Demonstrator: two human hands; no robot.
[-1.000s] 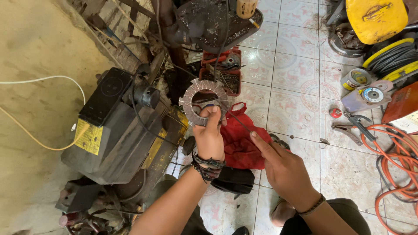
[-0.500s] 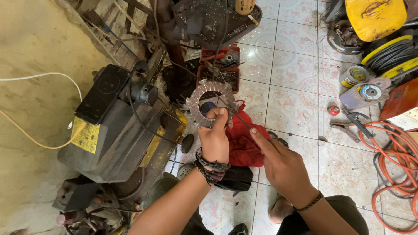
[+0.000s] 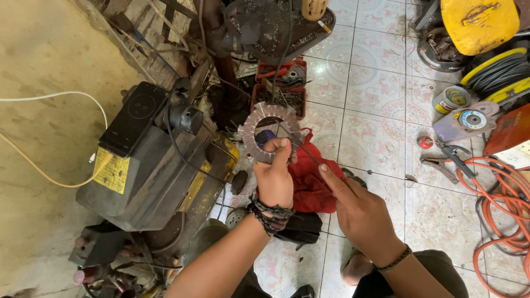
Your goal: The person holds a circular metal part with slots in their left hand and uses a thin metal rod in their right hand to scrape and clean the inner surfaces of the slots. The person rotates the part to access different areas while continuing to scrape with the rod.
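Head view: left hand [image 3: 274,179] grips near edge of flat silver slotted metal ring [image 3: 270,131], thumb on top, fingers clenched behind it; ring held up over red cloth [image 3: 309,179] on tiled floor [image 3: 375,138]. Right hand [image 3: 361,212] w/ forefinger out pinches thin dark wire [image 3: 301,148] running up-left to ring. Grey-black motor unit w/ yellow label [image 3: 149,160] at left, red parts tray [image 3: 279,88] far side, orange hose [image 3: 499,204] at right.
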